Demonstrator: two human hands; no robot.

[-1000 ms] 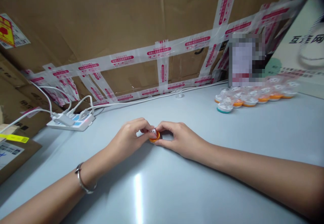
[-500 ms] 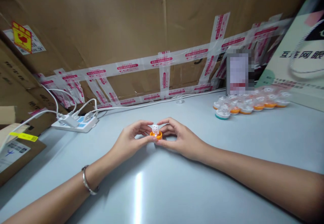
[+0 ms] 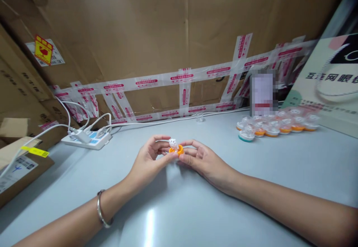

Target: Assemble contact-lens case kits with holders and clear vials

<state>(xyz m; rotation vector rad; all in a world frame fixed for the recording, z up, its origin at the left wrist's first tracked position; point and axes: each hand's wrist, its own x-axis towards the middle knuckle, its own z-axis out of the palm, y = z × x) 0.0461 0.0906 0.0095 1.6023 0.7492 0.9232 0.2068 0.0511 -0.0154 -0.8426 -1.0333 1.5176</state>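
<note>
Between my two hands is a small round piece with an orange ring base [image 3: 180, 150] and a white lattice part [image 3: 172, 142] standing up from it. My left hand [image 3: 152, 155] pinches it from the left, thumb at the near side and fingers behind. From the right, my right hand [image 3: 203, 161] has its thumb and fingers closed on the orange base. The piece is held just above the grey table [image 3: 212, 217]. Several similar domed pieces [image 3: 272, 129] with clear covers and orange, white or teal bases sit together at the right.
A white power strip [image 3: 86, 139] with plugs and cables lies at the left. Behind stands a large taped cardboard box [image 3: 140, 53]. A small clear cup-like piece [image 3: 200, 118] is near its foot. A printed paper bag [image 3: 332, 79] and an opened carton [image 3: 25, 168] flank the table.
The orange base now tilts and the white part leans left, with my fingers shifted around it. The whole view has moved slightly, so the surroundings appear lower.
</note>
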